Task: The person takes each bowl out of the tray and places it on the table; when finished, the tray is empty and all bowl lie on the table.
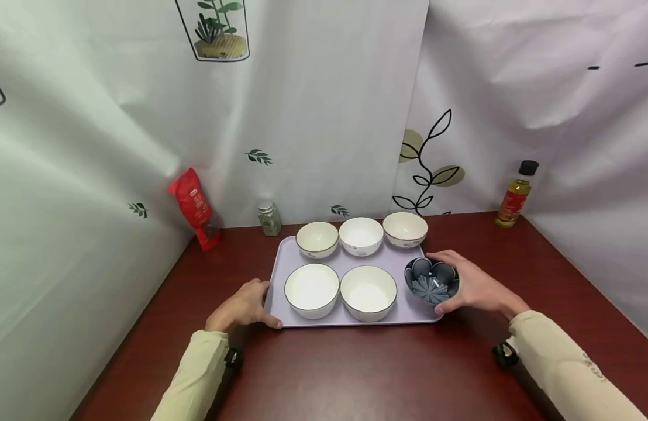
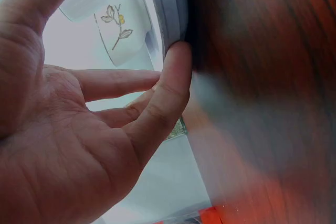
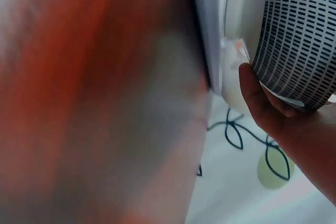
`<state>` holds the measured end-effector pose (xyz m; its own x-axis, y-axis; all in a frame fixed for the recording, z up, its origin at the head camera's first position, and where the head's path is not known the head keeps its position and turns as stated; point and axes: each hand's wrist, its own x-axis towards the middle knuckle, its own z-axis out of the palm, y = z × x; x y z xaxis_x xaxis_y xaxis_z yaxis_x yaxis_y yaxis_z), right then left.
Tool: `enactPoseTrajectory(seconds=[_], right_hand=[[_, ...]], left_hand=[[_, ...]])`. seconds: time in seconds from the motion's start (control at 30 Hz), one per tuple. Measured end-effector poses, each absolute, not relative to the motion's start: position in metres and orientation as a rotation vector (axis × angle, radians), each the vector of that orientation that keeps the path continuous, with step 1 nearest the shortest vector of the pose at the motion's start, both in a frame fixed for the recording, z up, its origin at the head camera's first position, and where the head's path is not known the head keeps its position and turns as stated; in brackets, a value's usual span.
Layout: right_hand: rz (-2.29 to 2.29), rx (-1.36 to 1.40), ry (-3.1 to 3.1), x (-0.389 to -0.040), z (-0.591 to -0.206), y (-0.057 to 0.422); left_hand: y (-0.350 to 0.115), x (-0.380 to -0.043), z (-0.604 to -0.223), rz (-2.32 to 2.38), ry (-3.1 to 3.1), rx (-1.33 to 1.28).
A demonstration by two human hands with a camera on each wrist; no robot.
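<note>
At the right end of a lilac tray (image 1: pixel 355 323), my right hand (image 1: pixel 476 287) grips a dark blue-grey bowl (image 1: pixel 431 280). Thumb and fingers spread round its side, and a petal pattern shows inside. Its dashed outer wall appears above the tray rim in the right wrist view. My left hand (image 1: pixel 245 305) holds the tray's front left corner, with the thumb at the corner and fingertips against the rim. Two white bowls, a left one (image 1: pixel 312 290) and a middle one (image 1: pixel 368 293), stand in the front row. Three more white bowls (image 1: pixel 361 237) line the back.
Behind the tray stands a small greenish jar (image 1: pixel 269 218). A red packet (image 1: pixel 195 204) leans at the back left. An oil bottle (image 1: pixel 513 196) with a black cap stands at the back right. Printed white cloth (image 1: pixel 324 117) hangs behind the dark wooden table (image 1: pixel 366 374).
</note>
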<state>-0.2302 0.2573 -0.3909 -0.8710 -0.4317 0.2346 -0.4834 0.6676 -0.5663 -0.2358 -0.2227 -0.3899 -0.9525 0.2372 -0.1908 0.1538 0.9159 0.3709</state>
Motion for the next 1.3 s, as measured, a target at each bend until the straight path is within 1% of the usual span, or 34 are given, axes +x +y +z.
enactPoseTrajectory(seconds=[0.23,0.4,0.77,1.07,1.3], right_hand=[[0.953,0.623,-2.832,-0.241,-0.379,0.284],[0.928,0.476,-2.9,-0.262,-0.378,0.296],[0.969,0.131,-2.975,-0.303,-0.384,0.307],[0.985,0.039,-2.984,-0.328,-0.392,0.31],[1.024,0.08,-2.91,-0.338,-0.397,0.313]], left_hand=[[-0.221,-0.235,-0.392,0.532,2.844,0.31],[-0.223,-0.236,-0.388,0.519,2.854,0.312],[-0.222,-0.233,-0.388,0.539,2.847,0.304],[-0.221,-0.231,-0.39,0.527,2.867,0.303],[-0.219,-0.232,-0.39,0.478,2.881,0.32]])
